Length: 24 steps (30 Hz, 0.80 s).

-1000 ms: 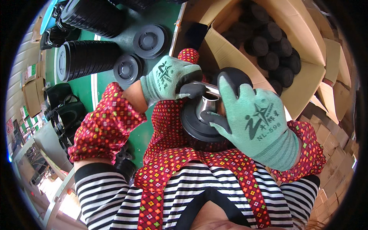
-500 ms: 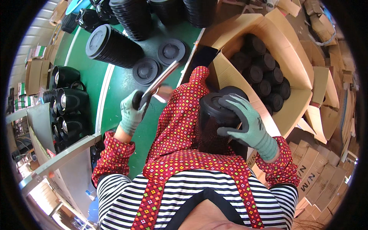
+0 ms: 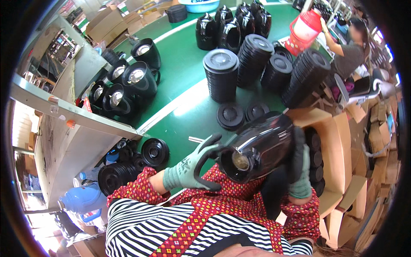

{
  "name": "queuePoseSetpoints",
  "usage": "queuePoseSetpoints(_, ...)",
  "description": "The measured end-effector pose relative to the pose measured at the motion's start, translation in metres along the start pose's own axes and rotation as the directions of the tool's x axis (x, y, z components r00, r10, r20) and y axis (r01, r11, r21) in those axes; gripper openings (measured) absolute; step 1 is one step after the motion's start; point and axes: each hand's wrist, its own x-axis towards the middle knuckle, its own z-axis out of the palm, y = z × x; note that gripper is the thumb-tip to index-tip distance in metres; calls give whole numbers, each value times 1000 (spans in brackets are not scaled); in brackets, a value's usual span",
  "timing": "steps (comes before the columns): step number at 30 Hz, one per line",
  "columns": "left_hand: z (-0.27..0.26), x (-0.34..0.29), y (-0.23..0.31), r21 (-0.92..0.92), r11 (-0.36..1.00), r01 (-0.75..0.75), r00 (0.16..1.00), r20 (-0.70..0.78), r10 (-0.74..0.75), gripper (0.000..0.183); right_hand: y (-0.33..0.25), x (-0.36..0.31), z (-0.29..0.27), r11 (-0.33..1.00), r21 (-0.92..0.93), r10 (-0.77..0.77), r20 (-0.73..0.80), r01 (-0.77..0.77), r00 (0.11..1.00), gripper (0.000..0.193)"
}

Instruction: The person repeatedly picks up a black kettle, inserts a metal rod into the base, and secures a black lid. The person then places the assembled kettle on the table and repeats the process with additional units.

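Note:
A glossy black jug body (image 3: 267, 139) lies tilted in front of me, its round open end turned toward my left hand. Something silvery-gold shows inside that opening. My right hand (image 3: 301, 171), in a green and black glove, is wrapped round the jug's far end; its fingertips are partly hidden. With thumb and fingers spread in a C, my gloved left hand (image 3: 195, 165) is close to the jug's open rim, and I cannot tell whether it touches. A thin pale rod (image 3: 196, 139) pokes out just beyond my left fingers. Two small piles of black round lids (image 3: 230, 115) sit beyond the jug.
Tall stacks of black lids (image 3: 221, 77) stand on the green table (image 3: 180, 109), with glossy black jugs (image 3: 231, 34) behind. More jugs with silvery insides (image 3: 136, 76) are at left by a metal frame (image 3: 72, 113). A carton (image 3: 336, 150) with black cylinders is at right. A person (image 3: 353, 47) sits beyond.
My left hand has let go of the shiny metal tool and moved to the jug. My right hand has tipped the jug from upright to lying. The view has swung left and up.

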Motion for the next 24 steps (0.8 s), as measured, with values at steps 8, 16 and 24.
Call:
queuePoseSetpoints(8, -71, -29, -34, -367, 919, 145, 801, -501, -327, 40, 85, 34, 89, 977, -24, 212, 253, -213, 944, 49)
queuePoseSetpoints(16, -185, 132, -226, -119, 964, 237, 556, -797, -236, 40, 151, 19, 58, 869, -391, -139, 396, 303, 908, 38)
queuePoseSetpoints(24, -170, 255, -255, 63, 897, 437, 545, -812, -208, 46, 144, 28, 60, 785, -524, -112, 403, 330, 908, 34)
